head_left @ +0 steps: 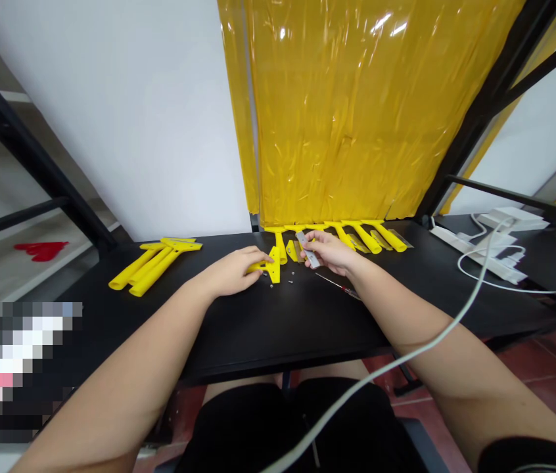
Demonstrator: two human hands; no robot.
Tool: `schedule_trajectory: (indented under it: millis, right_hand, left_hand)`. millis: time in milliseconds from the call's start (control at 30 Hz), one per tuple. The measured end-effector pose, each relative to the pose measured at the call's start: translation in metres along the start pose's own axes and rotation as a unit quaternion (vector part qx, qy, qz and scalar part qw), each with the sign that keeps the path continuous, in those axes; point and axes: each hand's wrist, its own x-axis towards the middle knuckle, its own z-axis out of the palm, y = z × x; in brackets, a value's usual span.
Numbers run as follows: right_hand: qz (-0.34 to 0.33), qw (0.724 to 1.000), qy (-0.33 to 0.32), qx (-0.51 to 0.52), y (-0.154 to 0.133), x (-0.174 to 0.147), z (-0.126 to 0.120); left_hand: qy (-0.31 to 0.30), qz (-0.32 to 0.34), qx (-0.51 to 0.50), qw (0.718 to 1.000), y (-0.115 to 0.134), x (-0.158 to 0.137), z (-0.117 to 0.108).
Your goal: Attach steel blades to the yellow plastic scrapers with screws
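My left hand [236,270] is closed on a yellow T-shaped scraper handle [275,266], whose flat head with small holes sticks out past the fingers. In my right hand [330,251] a grey metal blade [310,255] is pinched between thumb and fingers, just right of that head. Several small screws [290,282] lie on the black table below the two hands. A thin screwdriver [338,284] rests by my right wrist, its grip partly hidden by the forearm. Behind my hands lies a row of yellow scrapers [367,241], some showing clear blades.
More yellow handles [152,266] are piled on the left of the black table [258,328]. A white power strip [480,253] with plugs sits at the right, and a white cable [406,358] hangs across the near view. A yellow plastic curtain [347,118] stands behind.
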Motion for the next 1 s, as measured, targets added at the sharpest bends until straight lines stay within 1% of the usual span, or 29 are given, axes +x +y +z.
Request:
schedule_trajectory:
  millis: [133,333,467,600,767,1000]
  right_hand:
    - [0.001,1.0,-0.005,-0.001,0.0,0.001,0.0]
    - [-0.018,1.0,-0.017,0.017,0.001,0.001,0.0]
    - [-0.03,0.999,-0.019,0.008,0.002,0.002,0.0]
    - [-0.043,0.998,-0.035,-0.005,0.005,0.004,-0.001]
    - [-0.054,0.997,-0.059,0.021,0.008,0.006,-0.002]
    - [-0.062,0.996,-0.06,0.027,0.009,0.007,-0.002]
  left_hand:
    - [-0.006,0.018,-0.024,1.0,0.009,0.002,0.002]
    - [-0.012,0.038,-0.036,0.999,0.017,0.004,0.005]
    - [-0.019,0.038,-0.041,0.998,0.019,0.004,0.007]
    - [-0.02,0.041,-0.048,0.998,0.02,0.004,0.008]
    - [-0.025,0.036,-0.049,0.998,0.022,0.004,0.008]
    - [-0.023,0.03,-0.045,0.998,0.021,0.004,0.008]
